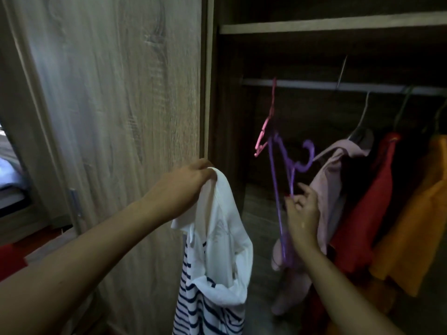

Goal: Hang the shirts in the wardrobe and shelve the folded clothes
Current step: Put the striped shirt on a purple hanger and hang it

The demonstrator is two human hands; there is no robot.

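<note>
My left hand (pixel 182 187) pinches the collar of a white shirt with navy stripes (pixel 217 262), which hangs down in front of the wardrobe door. My right hand (pixel 302 211) grips a purple hanger (pixel 287 165) by its lower bar, held tilted inside the open wardrobe. A pink hanger (pixel 266 126) dangles from the rail (pixel 302 83) just left of the purple one. On the rail to the right hang a pale pink shirt (pixel 331 180), a red shirt (pixel 372 206) and an orange shirt (pixel 416 226).
The wood-grain wardrobe door (pixel 116 93) stands open on the left. A shelf (pixel 326 25) runs above the rail. Something red (pixel 12 259) lies at the lower left, and bedding (pixel 9 172) shows past the door's edge.
</note>
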